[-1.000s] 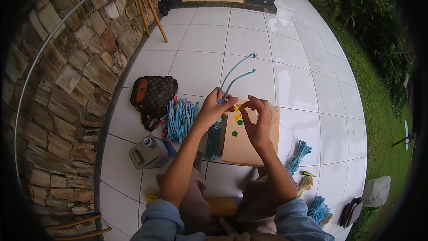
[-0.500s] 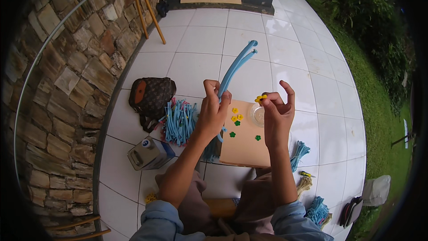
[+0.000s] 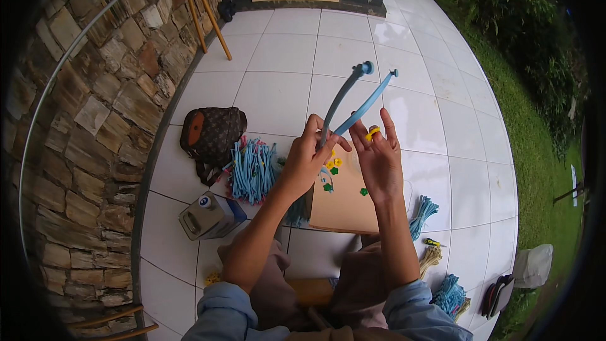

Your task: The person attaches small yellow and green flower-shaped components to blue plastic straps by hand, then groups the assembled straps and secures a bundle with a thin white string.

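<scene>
My left hand (image 3: 304,165) is closed round the lower part of two soft-looking blue strips (image 3: 362,111) with knobbed tips, which spread apart in a V. My right hand (image 3: 382,169) has a small yellow flower-shaped piece (image 3: 372,133) between its fingers, and its fingertips reach beside the right-hand strip; whether they grip it I cannot tell. Below the hands lies a tan board (image 3: 344,216). On it are yellow flower pieces (image 3: 334,163) and green flower pieces (image 3: 363,192). A thin blue loop hangs under my left hand. My right hand hides most of a clear round container.
Left of the board are a heap of blue strips (image 3: 254,173), a brown backpack (image 3: 212,131) and a metal can (image 3: 207,217). To the right lie blue bundles (image 3: 423,217), a yellow-handled tool (image 3: 432,242) and a dark wallet-like item (image 3: 497,297). A stone wall (image 3: 101,113) borders the left.
The two blue strips have parted, one swinging right. My right hand has moved left and up against them, keeping the yellow flower piece. The clear container is now mostly covered.
</scene>
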The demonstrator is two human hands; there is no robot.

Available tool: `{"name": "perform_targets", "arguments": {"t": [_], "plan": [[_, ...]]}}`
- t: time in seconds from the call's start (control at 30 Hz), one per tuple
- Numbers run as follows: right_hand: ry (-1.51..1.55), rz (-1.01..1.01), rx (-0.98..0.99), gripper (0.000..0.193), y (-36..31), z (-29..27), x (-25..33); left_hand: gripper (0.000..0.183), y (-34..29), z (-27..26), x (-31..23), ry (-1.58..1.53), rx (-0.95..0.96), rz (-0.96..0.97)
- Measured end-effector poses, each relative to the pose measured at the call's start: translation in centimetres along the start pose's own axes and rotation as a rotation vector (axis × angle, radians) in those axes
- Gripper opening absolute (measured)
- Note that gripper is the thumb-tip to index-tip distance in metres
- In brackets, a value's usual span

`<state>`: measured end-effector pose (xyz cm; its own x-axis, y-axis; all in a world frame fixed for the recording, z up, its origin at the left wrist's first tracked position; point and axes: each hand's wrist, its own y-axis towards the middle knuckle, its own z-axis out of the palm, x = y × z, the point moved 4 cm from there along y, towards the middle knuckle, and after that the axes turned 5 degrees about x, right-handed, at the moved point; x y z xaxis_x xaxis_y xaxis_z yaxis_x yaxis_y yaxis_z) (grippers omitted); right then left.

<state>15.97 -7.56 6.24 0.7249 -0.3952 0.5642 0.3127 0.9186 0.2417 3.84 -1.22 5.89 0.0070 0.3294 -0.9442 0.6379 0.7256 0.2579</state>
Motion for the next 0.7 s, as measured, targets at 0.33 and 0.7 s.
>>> {"name": "perform_targets", "arguments": {"t": [0.33, 0.7], "plan": [[-0.159, -0.027, -0.141, 0.056, -0.1, 0.9, 0.2, 0.013, -0.1, -0.9, -0.2, -0.201, -0.243, 0.017], [-0.266, -0.025, -0.247, 0.053, -0.9, 3.7, 0.9, 0.035, -0.8, -0.5, -2.9, -0.429, -0.259, 0.076]]}}
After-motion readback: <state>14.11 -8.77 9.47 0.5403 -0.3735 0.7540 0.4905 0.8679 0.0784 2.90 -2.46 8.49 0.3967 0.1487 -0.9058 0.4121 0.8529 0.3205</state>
